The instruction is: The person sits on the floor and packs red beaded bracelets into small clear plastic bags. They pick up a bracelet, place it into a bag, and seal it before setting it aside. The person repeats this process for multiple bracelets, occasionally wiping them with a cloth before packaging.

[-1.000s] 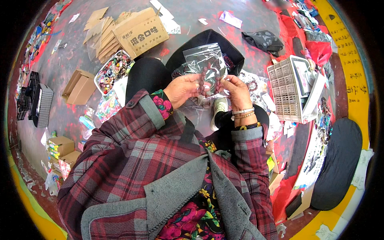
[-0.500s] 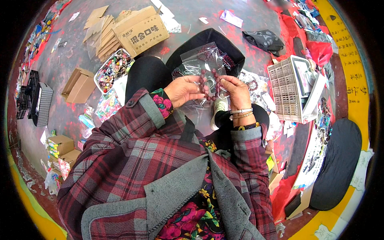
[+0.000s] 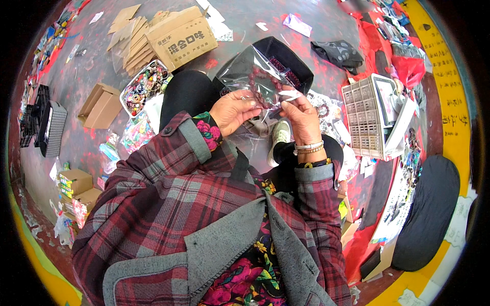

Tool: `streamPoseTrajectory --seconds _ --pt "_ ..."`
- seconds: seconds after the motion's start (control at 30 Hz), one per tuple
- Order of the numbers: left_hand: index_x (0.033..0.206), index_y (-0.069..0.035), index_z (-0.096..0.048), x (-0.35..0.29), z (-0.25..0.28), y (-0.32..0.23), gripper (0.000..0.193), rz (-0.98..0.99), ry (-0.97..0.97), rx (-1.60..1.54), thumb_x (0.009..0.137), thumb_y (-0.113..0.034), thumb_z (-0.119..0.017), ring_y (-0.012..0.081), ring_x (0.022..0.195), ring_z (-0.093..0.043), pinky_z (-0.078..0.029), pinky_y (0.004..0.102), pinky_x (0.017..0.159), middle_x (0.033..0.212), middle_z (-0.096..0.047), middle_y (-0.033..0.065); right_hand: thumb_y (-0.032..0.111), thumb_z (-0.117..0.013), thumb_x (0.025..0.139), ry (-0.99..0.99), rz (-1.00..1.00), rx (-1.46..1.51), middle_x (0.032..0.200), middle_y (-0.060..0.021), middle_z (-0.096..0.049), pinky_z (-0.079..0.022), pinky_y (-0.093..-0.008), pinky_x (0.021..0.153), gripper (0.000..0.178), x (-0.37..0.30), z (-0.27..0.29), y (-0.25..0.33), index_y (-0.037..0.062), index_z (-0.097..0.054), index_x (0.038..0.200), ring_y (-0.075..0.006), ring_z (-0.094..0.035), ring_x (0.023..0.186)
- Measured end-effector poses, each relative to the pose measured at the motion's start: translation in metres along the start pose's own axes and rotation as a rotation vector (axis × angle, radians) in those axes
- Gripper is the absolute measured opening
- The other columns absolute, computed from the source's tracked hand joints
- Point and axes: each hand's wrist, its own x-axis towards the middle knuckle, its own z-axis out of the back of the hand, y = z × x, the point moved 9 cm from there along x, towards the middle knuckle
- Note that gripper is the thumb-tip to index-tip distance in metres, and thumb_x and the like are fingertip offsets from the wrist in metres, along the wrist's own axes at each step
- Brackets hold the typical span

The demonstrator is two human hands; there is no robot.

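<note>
Dark red bracelet (image 3: 255, 91) is placed at upper centre of frame, against clear bag (image 3: 239, 80); inside or outside can't be told. Bag is pinched at its left by left hand (image 3: 236, 111) and at its right by right hand (image 3: 300, 116), fingers narrow on both; whether beads are gripped too can't be told. Black bin (image 3: 302, 66) is partly covered by bag. White tray (image 3: 125, 110) is seen upper left, crate (image 3: 361, 120) right of centre.
</note>
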Motion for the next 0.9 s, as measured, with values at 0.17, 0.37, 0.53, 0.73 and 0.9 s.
streamPoseTrajectory --seconds 0.17,0.37,0.53,0.73,0.9 --pt "0.101 -0.001 -0.056 0.001 0.002 -0.008 0.019 -0.099 0.018 -0.053 0.083 0.003 -0.054 0.0195 0.094 -0.059 -0.05 0.0285 0.082 0.101 -0.06 0.0107 0.006 -0.064 0.078 0.049 -0.093 -0.095 0.084 -0.0019 -0.063 -0.042 -0.0203 0.061 0.019 0.001 0.001 -0.019 0.0022 -0.061 0.096 -0.0083 -0.057 0.074" --pt "0.105 -0.001 -0.055 0.0 -0.006 0.001 0.025 -0.03 0.074 0.072 0.081 0.002 -0.057 0.0182 0.097 -0.058 -0.048 0.0289 0.086 0.104 -0.059 0.0099 0.004 -0.062 0.078 -0.037 -0.032 -0.062 0.081 -0.0025 -0.063 -0.043 -0.0199 0.059 0.013 0.0 0.006 -0.014 0.002 -0.062 0.091 -0.0086 -0.058 0.07" --pt "0.106 -0.001 -0.054 -0.003 -0.01 0.0 0.026 -0.038 0.034 0.124 0.081 0.002 -0.057 0.0175 0.093 -0.059 -0.049 0.0287 0.083 0.103 -0.059 0.0093 0.004 -0.061 0.078 -0.042 -0.021 -0.079 0.08 -0.0022 -0.063 -0.044 -0.0199 0.059 0.013 0.0 0.008 -0.015 0.0017 -0.062 0.091 -0.0085 -0.058 0.07" --pt "0.101 -0.001 -0.056 -0.005 -0.01 -0.004 0.022 -0.058 -0.019 0.204 0.08 0.0 -0.059 0.0152 0.086 -0.06 -0.049 0.0247 0.076 0.093 -0.062 0.0076 0.007 -0.064 0.078 0.003 -0.056 -0.015 0.082 -0.0019 -0.062 -0.044 -0.02 0.059 0.015 -0.003 -0.006 -0.014 0.0019 -0.062 0.092 -0.0081 -0.057 0.068" --pt "0.108 -0.003 -0.054 -0.006 -0.012 0.003 0.029 0.011 0.006 0.334 0.079 0.002 -0.059 0.0151 0.085 -0.06 -0.049 0.0246 0.073 0.098 -0.061 0.0076 0.007 -0.064 0.079 -0.014 -0.124 0.057 0.085 -0.0025 -0.063 -0.045 -0.0191 0.058 0.017 -0.002 0.001 -0.025 0.0017 -0.062 0.095 -0.0085 -0.057 0.069"
